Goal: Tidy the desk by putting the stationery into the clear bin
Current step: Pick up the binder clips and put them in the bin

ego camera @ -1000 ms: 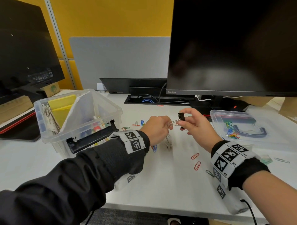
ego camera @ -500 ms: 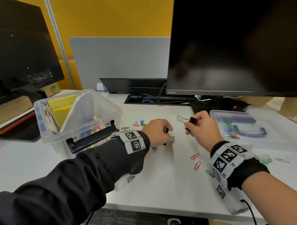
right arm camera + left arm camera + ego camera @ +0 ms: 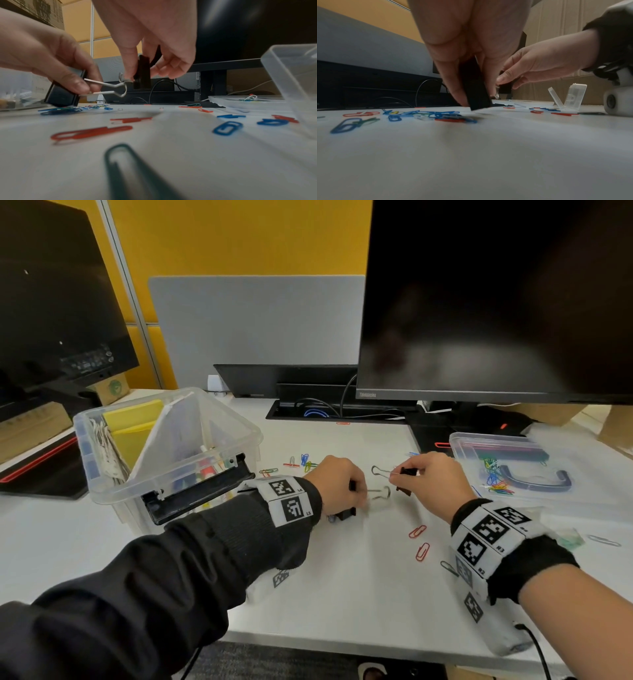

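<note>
My left hand is low over the white desk and pinches a black binder clip whose wire handles point right. In the left wrist view the fingers grip that clip just above the desk. A little to the right, my right hand pinches a second black binder clip, its wire loop pointing left. The right wrist view shows this clip upright between thumb and fingers. The clear bin stands to the left, holding yellow notes and papers.
Coloured paper clips lie behind my left hand, and two red ones lie near my right wrist. A clear lid with more paper clips sits at the right. A large monitor stands behind, another at far left.
My hands were together and raised around one spot a second ago. They have drawn apart and come down, each with a binder clip, the left one lowest to the desk.
</note>
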Tool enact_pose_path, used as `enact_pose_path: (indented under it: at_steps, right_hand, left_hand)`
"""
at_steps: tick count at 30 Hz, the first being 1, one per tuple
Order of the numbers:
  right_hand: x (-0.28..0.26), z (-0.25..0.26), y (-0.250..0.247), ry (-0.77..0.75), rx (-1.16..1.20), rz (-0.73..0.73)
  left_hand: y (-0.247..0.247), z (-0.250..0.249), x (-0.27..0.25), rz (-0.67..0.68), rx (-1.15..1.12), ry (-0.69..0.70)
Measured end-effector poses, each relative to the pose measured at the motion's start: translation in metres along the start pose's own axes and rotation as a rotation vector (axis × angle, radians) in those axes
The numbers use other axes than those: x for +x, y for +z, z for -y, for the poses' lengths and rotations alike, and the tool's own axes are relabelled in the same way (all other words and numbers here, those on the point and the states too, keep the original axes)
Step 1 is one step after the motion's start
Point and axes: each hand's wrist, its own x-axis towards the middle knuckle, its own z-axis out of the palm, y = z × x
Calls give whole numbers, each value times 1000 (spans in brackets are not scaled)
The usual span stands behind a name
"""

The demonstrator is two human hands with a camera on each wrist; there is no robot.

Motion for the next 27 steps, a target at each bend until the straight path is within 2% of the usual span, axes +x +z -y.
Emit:
enact_pose_path:
  at_steps: [3,6,9,12,17,23,27]
  right_hand:
    - [2,0,1,15,80,-29]
    - [2,2,3,91,233,-37]
    - [1,8,5,101,363,75]
    - [-1,11,8,31,401,202]
    - [-2,7,9,-45,231,310]
    - [-2,3,8,-56,82,292]
    - [-5,4,7,-31,50,345]
  left_hand:
    - [-1,0,1,-122,-55,-7]
    - [-1,1,4,-259,-162,-78]
    - [-1,1,6,-331,-196,-83]
    - [-1,2,6,-359,-217,-54]
    - [-2,-1,3,-281,-305,-34]
    - [0,-6,-1,-126,-361,32]
    - [-1,-9,-5,-56,-353,31]
